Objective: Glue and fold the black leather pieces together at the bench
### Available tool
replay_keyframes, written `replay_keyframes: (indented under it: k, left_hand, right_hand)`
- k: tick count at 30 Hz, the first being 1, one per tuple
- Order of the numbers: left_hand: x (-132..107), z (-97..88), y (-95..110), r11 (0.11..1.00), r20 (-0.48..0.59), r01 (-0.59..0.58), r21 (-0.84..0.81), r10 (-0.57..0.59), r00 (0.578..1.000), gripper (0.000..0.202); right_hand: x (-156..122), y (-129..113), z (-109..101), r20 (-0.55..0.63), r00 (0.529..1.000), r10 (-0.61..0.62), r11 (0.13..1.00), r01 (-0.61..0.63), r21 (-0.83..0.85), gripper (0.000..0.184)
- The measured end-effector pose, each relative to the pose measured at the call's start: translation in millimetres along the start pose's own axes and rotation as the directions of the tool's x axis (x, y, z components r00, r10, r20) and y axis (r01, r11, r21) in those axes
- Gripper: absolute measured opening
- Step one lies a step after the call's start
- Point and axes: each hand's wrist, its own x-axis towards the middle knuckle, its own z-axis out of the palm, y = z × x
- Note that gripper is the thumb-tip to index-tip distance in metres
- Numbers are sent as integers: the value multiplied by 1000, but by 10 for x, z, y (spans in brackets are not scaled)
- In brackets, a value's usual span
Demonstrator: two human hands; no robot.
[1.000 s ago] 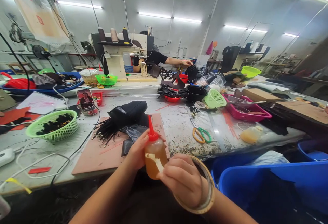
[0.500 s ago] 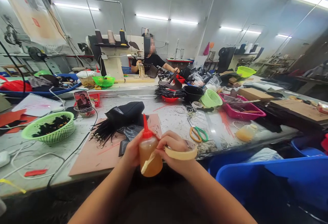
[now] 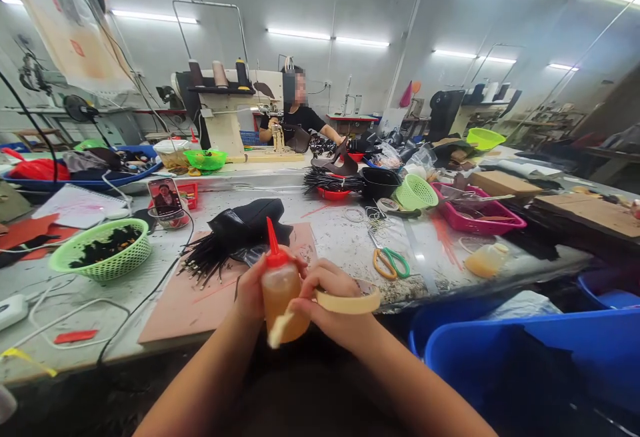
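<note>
Bottle (image 3: 281, 290) of amber liquid is clasped by the left hand (image 3: 249, 294) just before the pink board (image 3: 175, 310), while the right hand (image 3: 330, 280) holds a tape roll (image 3: 350, 303) and pinches its loose end (image 3: 281, 329) in front of the bottle; I'd judge the step in hand is handling that strip, and the next move calls for a steady grip. Left of the board sits a green basket (image 3: 120, 264), right of it scissors (image 3: 391, 264), all on a littered table (image 3: 345, 257); beyond the board are a sewing machine (image 3: 219, 124), a co-worker (image 3: 306, 119) and strip lights (image 3: 299, 34).

Against the left fingers (image 3: 255, 276), a translucent plastic bottle (image 3: 279, 282) shows amber liquid (image 3: 278, 306) under a red conical nozzle (image 3: 273, 244). By the right fingers (image 3: 331, 278), the round tape roll (image 3: 351, 302) is cream.
</note>
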Motion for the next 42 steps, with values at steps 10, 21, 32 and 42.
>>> replay_keyframes:
  k: [10, 21, 32, 42]
  left_hand:
    - [33, -96, 42, 994, -28, -86, 68, 88, 996, 32]
    - [227, -54, -97, 969, -135, -9, 247, 43, 990, 24]
    - [447, -58, -286, 961, -116, 56, 270, -25, 993, 33]
    - [486, -206, -387, 892, -195, -22, 452, 123, 973, 26]
  right_hand:
    - [-323, 230, -116, 358, 766, 535, 801, -594, 75, 25]
    - [-171, 163, -347, 312, 896, 316, 949, -299, -103, 17]
    - [-590, 687, -363, 188, 921, 342, 924, -292, -247, 16]
    - [-540, 1127, -472, -207, 836, 508, 727, -546, -416, 13]
